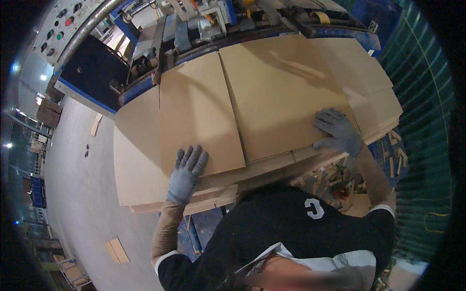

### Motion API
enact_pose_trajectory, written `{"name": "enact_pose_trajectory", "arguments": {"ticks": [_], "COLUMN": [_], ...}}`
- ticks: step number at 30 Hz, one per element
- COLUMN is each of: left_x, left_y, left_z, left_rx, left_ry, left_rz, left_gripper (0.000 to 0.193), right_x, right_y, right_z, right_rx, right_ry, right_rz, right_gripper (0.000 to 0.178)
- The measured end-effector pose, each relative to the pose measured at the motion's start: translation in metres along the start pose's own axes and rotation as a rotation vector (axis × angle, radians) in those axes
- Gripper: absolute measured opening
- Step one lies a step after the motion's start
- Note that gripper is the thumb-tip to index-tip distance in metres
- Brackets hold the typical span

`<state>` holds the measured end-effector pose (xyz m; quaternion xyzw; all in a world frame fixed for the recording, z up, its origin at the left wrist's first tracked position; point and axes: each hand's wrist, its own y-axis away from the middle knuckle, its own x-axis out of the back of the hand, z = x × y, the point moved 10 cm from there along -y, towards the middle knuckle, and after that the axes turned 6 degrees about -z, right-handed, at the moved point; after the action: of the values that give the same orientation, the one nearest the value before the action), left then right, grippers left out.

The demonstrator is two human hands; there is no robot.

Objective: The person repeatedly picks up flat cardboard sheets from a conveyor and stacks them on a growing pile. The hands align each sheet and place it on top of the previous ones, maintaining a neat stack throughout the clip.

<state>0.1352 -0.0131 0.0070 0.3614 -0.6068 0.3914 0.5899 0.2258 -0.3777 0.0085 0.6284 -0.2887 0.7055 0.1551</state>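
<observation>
A wide, flat cardboard sheet [286, 97] lies in front of me, its panels divided by slots and creases. It rests on top of a stack of similar sheets [272, 169], whose layered near edges show. In a grey glove, my left hand [187, 172] lies on the near edge of the left middle panel [201, 116], fingers outstretched. My right hand [340, 132], gloved alike, rests with spread fingers near the right end of the large middle panel. Neither hand grips anything that I can see.
A blue machine [204, 34] with rollers and metal arms borders the sheet's far edge. A control panel [63, 24] with buttons stands at the far left. Cardboard scraps [340, 179] lie below the stack at right, beside a green corrugated wall [422, 97]. A cardboard piece [117, 250] lies on the floor.
</observation>
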Motion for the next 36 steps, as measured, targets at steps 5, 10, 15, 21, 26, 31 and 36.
{"name": "enact_pose_trajectory", "arguments": {"ticks": [5,10,15,21,26,31,36], "left_x": [0.014,0.012,0.039,0.063,-0.003,-0.001,-0.017], "left_y": [-0.023,-0.087,-0.166,-0.002,0.206,0.256,0.282], "left_z": [-0.028,-0.085,-0.134,-0.163,-0.19,-0.181,-0.204], "left_rx": [-0.019,0.013,0.259,0.729,1.72,1.956,1.654], "left_ry": [0.047,-0.018,-0.203,0.154,0.417,0.191,0.542], "left_rz": [0.219,0.328,0.461,0.738,0.59,0.661,1.003], "left_gripper": [0.06,0.056,0.052,0.054,0.076,0.083,0.066], "right_x": [0.005,-0.009,-0.017,-0.003,0.008,-0.039,-0.012], "right_y": [-0.019,-0.06,-0.121,0.05,0.228,0.213,0.219], "right_z": [0.064,0.13,0.165,0.199,0.186,0.21,0.227], "right_rx": [-0.154,-0.251,-0.45,-1.144,-1.382,-1.251,-1.169], "right_ry": [-0.018,0.061,0.27,-0.091,0.147,0.698,0.8], "right_rz": [-0.068,-0.025,0.09,0.118,0.706,-0.108,0.039], "right_gripper": [0.078,0.073,0.058,0.051,0.053,0.047,0.04]}}
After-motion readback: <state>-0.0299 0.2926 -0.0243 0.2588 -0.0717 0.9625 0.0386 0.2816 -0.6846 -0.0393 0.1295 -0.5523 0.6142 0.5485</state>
